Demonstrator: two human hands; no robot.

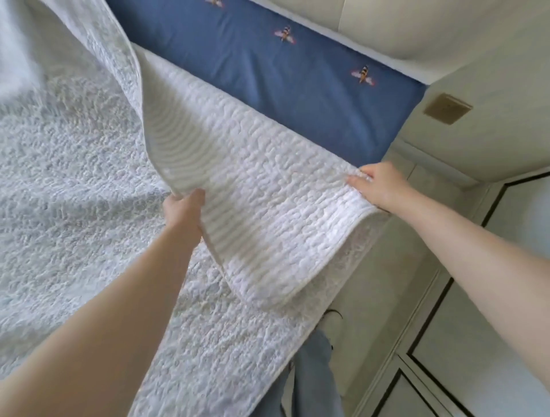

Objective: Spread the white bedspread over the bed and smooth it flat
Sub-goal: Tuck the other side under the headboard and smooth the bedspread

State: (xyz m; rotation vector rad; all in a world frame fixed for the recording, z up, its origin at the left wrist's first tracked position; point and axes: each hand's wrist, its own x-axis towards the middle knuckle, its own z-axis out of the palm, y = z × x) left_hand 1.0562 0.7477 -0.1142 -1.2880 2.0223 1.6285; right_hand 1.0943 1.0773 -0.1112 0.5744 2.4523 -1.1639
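White bedspread (268, 166) (folded back) | left hand (184, 208) grips edge | right hand (378, 187) pinches corner

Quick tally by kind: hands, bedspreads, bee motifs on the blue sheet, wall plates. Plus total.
Hands: 2, left and right, each with a grip on the bedspread
Bedspread: 1
Bee motifs on the blue sheet: 3, one cut off at the top edge
Wall plate: 1
Total: 7

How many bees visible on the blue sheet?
3 on the blue sheet: one cut off at top edge, one mid-strip, one farther right. The white bedspread may hide more.
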